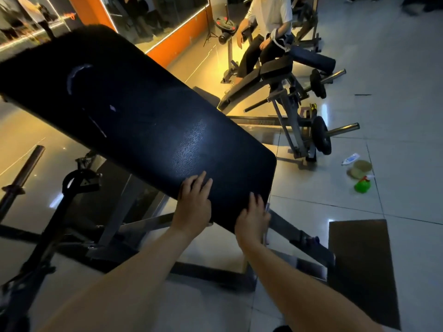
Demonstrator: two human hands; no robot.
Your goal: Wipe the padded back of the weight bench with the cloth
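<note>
Left hand [195,202] flat, fingers spread on padded back [143,121]; right hand [253,218] open, gripping its lower edge.

Dim gym interior overall, mixed light. Warm yellow-orange cast on the glossy floor tiles [206,68] upper centre and left; cooler white light on the right-hand tiles with small specular spots. Black textured leather bench back pad [134,111] mostly underexposed, one soft bluish glare patch mid-pad showing the grain. Frame under the pad sinks into shadow. Wide-angle bending at edges; forearms stretched at bottom. Pad's top edge soft, slightly smeared. Background mildly blurry.
</note>
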